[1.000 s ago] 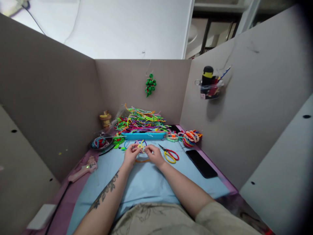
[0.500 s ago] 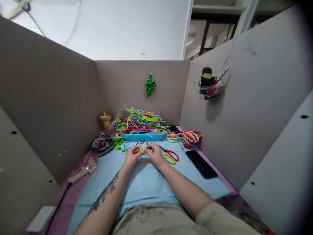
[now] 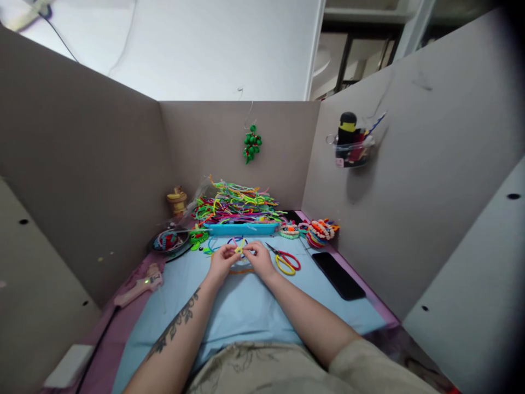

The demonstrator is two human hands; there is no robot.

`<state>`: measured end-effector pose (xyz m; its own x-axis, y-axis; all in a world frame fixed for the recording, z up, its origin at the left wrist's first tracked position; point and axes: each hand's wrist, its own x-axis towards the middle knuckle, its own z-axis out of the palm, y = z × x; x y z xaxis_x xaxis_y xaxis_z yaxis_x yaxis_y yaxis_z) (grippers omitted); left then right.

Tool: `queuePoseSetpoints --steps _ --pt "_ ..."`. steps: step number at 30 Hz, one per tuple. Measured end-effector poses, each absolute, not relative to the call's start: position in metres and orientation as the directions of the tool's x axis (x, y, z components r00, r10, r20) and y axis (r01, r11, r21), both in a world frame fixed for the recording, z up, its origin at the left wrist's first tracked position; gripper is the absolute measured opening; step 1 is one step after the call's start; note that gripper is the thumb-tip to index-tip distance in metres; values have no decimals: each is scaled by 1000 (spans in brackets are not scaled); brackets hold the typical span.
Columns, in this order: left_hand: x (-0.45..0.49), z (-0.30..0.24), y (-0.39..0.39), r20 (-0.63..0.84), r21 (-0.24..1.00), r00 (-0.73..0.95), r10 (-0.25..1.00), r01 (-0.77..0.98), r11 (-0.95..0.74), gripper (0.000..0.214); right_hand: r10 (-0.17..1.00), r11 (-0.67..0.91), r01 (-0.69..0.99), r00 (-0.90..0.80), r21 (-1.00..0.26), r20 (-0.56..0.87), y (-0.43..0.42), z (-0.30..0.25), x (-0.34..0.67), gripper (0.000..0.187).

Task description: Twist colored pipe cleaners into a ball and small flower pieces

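Pinching a small yellow piece (image 3: 239,249) between them, the left hand (image 3: 222,259) and right hand (image 3: 259,258) meet above the middle of the tabletop (image 3: 110,334), their fingers nearly closed and the tips almost together. The piece is tiny and partly covered by the fingertips, so its exact form is hard to tell, though it looks like bent cord. Below the hands an orange strand (image 3: 241,271) lies on a light blue sheet (image 3: 254,306). Scissors (image 3: 287,262) with red and yellow handles rest just beside the right hand, and a black phone (image 3: 338,275) lies farther right. Behind the hands stands a blue tray (image 3: 241,230) heaped with many-coloured strands (image 3: 240,202). Near its left end sits a green figure (image 3: 199,236), then a dark bowl (image 3: 157,250); closer to the person, a pink glue gun (image 3: 137,290) shows a green light.
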<state>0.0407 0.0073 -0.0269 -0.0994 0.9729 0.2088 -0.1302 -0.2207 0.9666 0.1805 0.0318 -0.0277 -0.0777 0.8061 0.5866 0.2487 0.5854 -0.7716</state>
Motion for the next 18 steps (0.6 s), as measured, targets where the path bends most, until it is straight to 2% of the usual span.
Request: queuePoseSetpoints --steps 7,18 --pt "43 -25 4 272 960 -132 953 -34 -278 33 852 521 205 -64 -829 520 37 -36 178 7" --pt "41 -27 6 282 959 -101 954 -1 -283 30 844 532 289 -107 -796 526 37 -36 177 12"
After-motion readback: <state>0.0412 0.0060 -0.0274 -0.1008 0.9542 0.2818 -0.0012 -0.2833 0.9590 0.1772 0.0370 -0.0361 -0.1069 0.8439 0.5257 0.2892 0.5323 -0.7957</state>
